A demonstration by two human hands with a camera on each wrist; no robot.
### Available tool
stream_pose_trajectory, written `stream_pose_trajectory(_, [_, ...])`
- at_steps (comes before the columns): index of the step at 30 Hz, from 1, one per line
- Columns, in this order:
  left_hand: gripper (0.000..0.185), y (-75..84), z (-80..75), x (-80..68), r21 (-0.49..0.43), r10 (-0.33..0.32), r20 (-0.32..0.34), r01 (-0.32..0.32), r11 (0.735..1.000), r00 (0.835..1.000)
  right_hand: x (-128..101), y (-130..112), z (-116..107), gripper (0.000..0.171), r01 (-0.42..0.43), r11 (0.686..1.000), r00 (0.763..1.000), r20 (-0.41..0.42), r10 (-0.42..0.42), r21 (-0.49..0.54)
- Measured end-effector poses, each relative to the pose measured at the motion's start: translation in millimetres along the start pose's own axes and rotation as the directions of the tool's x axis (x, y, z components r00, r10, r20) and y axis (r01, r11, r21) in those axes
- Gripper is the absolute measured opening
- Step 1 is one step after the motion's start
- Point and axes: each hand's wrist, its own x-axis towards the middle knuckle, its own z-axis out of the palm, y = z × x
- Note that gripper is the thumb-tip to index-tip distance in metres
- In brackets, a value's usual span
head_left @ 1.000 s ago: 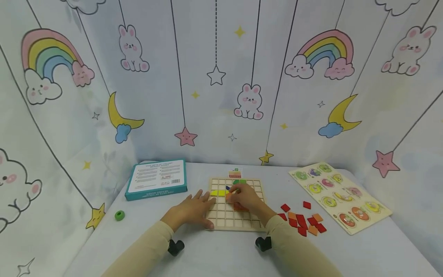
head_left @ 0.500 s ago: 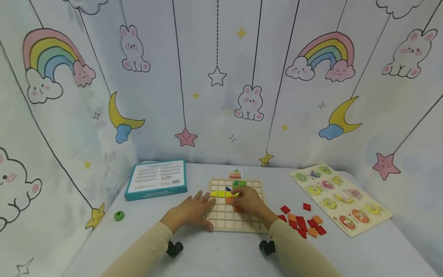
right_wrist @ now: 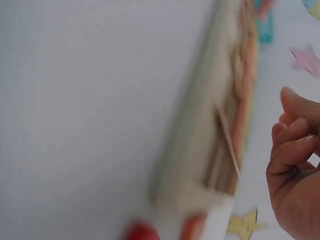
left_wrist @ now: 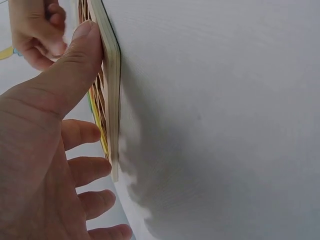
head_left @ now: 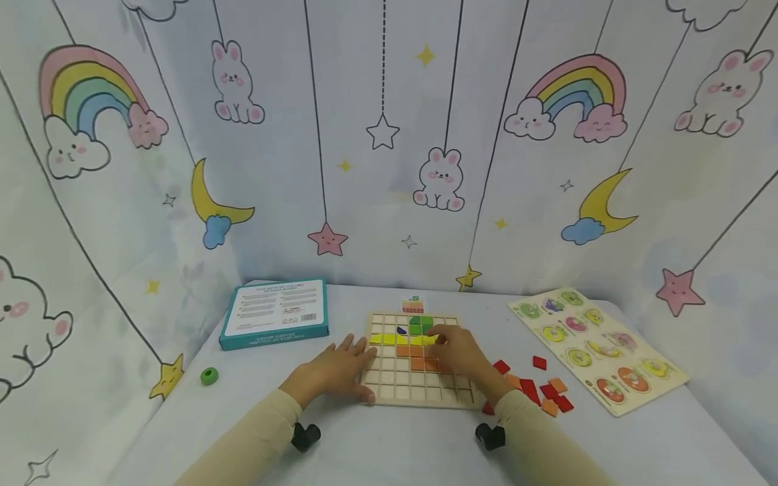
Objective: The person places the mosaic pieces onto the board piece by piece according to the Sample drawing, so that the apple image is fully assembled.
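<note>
The wooden grid board [head_left: 413,358] lies flat on the counter [head_left: 389,445], its edges square to the person, roughly as wide as deep, so no long axis stands out. The left hand [head_left: 337,370] rests flat, fingers straight, steadying the board's left edge. The right hand [head_left: 458,351] hovers over the yellow row [head_left: 395,339], fingers curled; whether its grip pinches a tile I cannot tell. It looks like tile-fitting is in hand; the next move probably calls for seating a piece squarely in a cell. Loose red and orange tiles [head_left: 537,391] lie just right.
</note>
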Motion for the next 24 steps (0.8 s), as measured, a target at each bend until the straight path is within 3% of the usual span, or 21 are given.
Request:
stream_pose_trajectory(4, [0.097,-0.5,1.1,2.4,0.005,0.009,-0.01,-0.009,1.0,1.0,-17,25,-46,0.041,-0.073,0.97,0.994,-0.061,0.089,0.231])
stream_pose_trajectory(7, [0.097,-1.8,3.5,2.1,0.006,0.012,-0.012,-0.012,1.0,1.0,-38,45,-70,0.043,-0.17,0.946,0.98,-0.052,0.191,0.275])
stream_pose_trajectory(12, [0.096,-3.0,4.9,-0.4,0.026,0.038,-0.03,-0.037,0.999,0.999,-63,70,-73,0.046,-0.273,0.914,0.959,0.015,0.282,0.301])
stream_pose_trajectory(15, [0.095,-2.2,3.8,-1.4,0.03,0.046,-0.035,-0.045,0.999,0.998,-65,72,-63,0.047,-0.263,0.908,0.964,0.05,0.261,0.326])
stream_pose_trajectory(24, [0.096,0.5,2.8,-2.6,0.015,0.037,-0.023,-0.037,0.999,0.999,-66,56,-43,0.042,-0.2,0.978,0.979,0.046,0.197,0.067])
